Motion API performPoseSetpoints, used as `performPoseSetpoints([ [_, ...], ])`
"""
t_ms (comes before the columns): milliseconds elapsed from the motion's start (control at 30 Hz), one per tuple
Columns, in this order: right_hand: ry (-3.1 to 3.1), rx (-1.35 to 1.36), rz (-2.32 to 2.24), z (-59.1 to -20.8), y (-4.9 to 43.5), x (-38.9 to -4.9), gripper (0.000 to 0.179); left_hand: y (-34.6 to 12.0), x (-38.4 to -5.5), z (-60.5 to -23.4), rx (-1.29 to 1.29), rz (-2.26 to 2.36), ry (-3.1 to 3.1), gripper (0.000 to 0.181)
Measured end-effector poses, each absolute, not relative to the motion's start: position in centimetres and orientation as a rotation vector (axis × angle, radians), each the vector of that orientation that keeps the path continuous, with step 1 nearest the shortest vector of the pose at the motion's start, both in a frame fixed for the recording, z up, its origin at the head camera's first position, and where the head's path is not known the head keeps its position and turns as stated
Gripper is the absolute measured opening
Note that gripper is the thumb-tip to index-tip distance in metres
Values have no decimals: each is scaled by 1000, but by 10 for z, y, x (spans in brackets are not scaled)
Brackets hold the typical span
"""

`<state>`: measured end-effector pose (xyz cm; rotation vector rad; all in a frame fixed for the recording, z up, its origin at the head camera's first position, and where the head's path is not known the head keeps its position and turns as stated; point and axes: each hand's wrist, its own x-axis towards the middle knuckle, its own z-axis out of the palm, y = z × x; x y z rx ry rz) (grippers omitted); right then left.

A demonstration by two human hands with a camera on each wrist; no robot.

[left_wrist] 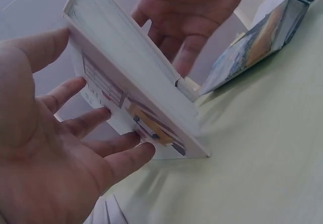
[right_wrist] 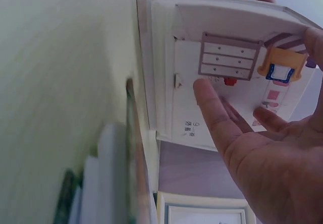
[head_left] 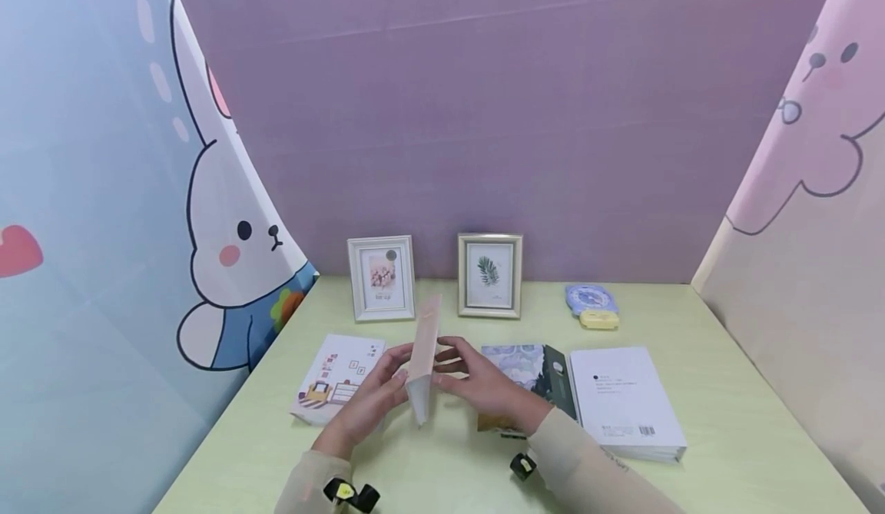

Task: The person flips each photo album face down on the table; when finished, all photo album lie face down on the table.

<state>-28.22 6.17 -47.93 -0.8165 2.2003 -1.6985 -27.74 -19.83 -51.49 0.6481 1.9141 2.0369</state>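
Observation:
A thick hardcover book (head_left: 423, 356) with pale covers stands on edge between both hands above the middle of the table. My left hand (head_left: 369, 406) touches its left cover with spread, nearly straight fingers, the thumb along the edge. On the opposite cover, the fingers of my right hand (head_left: 484, 379) rest loosely extended. In the left wrist view the white page edges (left_wrist: 126, 42) show between the covers. A drawn dresser and an orange armchair decorate the cover (right_wrist: 227, 57) in the right wrist view. A similar illustrated book (head_left: 332, 368) lies flat beside my left hand.
Two picture frames, one white (head_left: 382, 277) and one gold-edged (head_left: 490, 276), stand at the back. Right of my right hand lie a landscape-covered book (head_left: 515, 360) and a white book (head_left: 622, 391). A blue-and-yellow clock-like object (head_left: 591, 301) sits at the back right.

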Motion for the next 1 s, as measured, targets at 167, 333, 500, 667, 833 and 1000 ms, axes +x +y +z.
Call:
performPoseSetpoints([
  [167,2134,-775,-1809,-476,68,-285,63,-196,-278,-518,640,1914,2048,51],
  [333,2126,-714,-1892,-476,74,-285,65,-194,-279,-522,682,1853,2119,51],
  [500,2111,-730,-1936,-476,81,-285,77,-191,-279,-525,689,1793,2170,50],
  [667,2097,-772,-1927,-476,88,-282,75,-191,-279,-525,683,1763,2185,51],
  [833,2108,-755,-1913,-480,93,-281,68,-190,-280,-525,695,1728,2207,55],
  [1000,2087,-740,-1936,-484,97,-279,71,-190,-280,-525,681,1710,2226,59],
])
